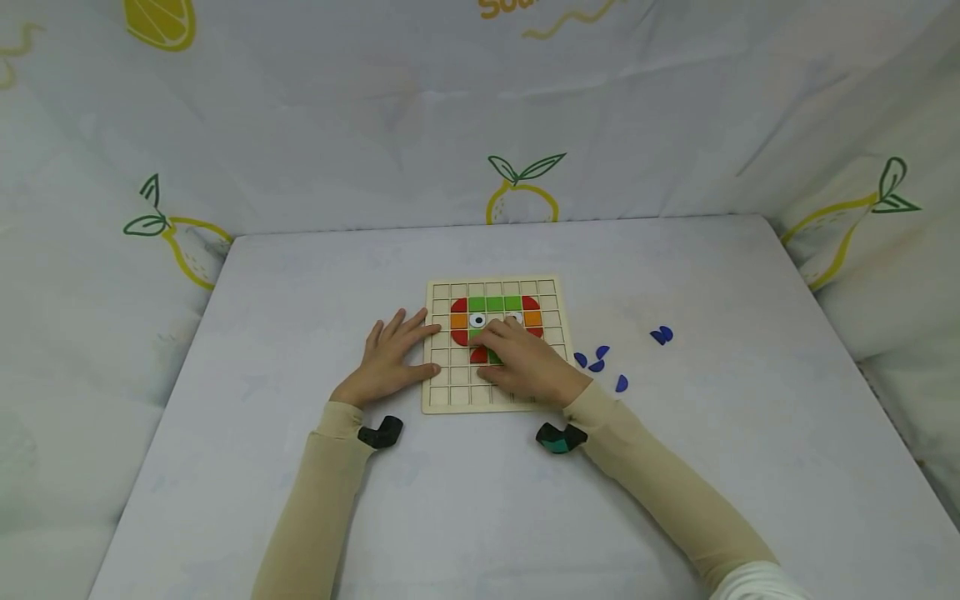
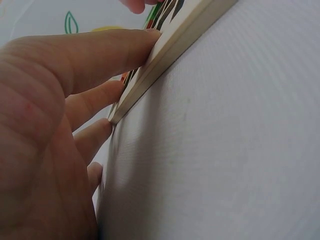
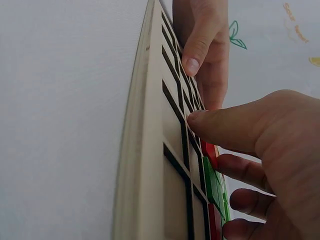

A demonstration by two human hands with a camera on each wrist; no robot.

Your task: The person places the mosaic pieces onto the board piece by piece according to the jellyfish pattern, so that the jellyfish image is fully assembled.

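A square wooden grid board (image 1: 450, 397) lies flat on the table, with red, green (image 1: 495, 303) and orange (image 1: 532, 318) tiles and round eye pieces (image 1: 477, 320) set in its cells. My left hand (image 1: 386, 358) spreads its fingers along the board's left edge, the thumb resting on the rim. Over the middle of the board, my right hand (image 1: 528, 362) touches the tiles with its bent fingers. In the right wrist view its thumb rests on the grid, apart from the fingertips beside a red tile (image 3: 209, 152) and a green tile (image 3: 212, 182). The right hand hides some tiles.
Several blue half-round pieces (image 1: 597, 366) are scattered right of the board, close to the right forearm. Two more blue half-round pieces (image 1: 666, 333) lie farther right. White cloth with drawn lemons (image 1: 523, 204) surrounds the white table (image 1: 300, 283).
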